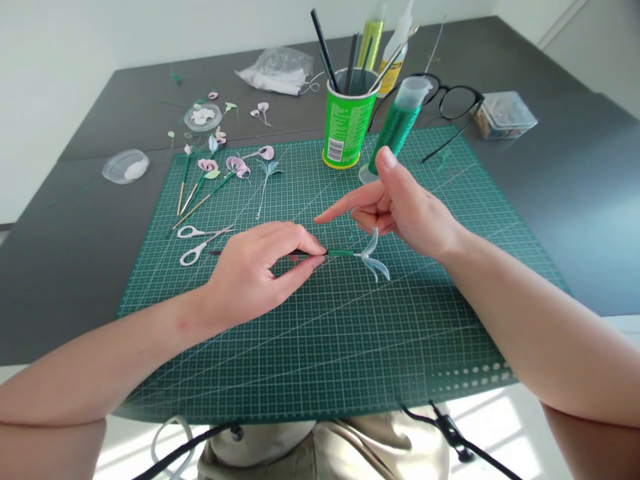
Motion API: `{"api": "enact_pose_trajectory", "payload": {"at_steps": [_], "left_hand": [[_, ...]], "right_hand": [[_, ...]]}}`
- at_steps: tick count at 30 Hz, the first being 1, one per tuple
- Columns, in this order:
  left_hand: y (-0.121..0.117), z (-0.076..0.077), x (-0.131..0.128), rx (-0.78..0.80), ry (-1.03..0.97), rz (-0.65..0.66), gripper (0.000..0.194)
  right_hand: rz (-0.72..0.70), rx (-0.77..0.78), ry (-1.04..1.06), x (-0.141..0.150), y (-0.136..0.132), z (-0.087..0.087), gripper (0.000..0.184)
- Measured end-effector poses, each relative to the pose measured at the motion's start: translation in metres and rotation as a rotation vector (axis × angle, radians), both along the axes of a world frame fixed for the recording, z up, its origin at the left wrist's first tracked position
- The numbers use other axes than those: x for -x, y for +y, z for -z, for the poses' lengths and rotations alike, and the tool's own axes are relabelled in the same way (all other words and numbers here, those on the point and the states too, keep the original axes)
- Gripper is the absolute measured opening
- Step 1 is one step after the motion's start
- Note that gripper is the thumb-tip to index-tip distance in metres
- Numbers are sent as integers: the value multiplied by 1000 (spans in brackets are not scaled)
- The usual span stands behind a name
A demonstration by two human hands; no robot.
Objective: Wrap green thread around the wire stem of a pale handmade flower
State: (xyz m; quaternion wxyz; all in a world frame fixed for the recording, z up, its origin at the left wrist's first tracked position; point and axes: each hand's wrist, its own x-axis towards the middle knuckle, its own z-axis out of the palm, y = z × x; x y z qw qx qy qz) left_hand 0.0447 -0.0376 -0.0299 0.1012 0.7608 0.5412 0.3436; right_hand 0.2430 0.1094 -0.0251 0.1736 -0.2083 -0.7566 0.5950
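My left hand (265, 263) pinches a slim black stick (299, 253) between thumb and fingertips, holding it level above the green cutting mat (320, 360). Green thread (341, 253) is wrapped around the stick's right part. Pale blue leaves (373, 257) fan out from that end. Close behind them is my right hand (395, 203), its thumb raised and index finger stretched leftward. Its other fingers curl into the palm; whatever they may grip is hidden. White-handled scissors (193, 245) lie left of my left hand.
Flower pieces on sticks (207, 170) lie at the mat's left. Behind stand a green can (349, 127) of tools, a green thread spool (397, 130) and a glue bottle (395, 57). Eyeglasses (457, 103), a clear box (504, 115) and small dishes (126, 165) sit around them.
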Motion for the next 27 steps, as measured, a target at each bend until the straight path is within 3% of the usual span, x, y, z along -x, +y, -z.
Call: {"api": "enact_pose_trajectory", "payload": {"at_steps": [4,12,19,27], "left_hand": [[0,0,0,10,2,-2,9],[2,2,1,61,9,-36,7],[2,1,1,8,-21,-32,9],[0,-1,-1,15,-10,-95,6]], "right_hand": [[3,-5,3,0,1,0,92],[29,-8,85,-3,2,3,85],[37,-58,40,-1,0,1,82],[6,-5,-19,0,2,-1,87]]}}
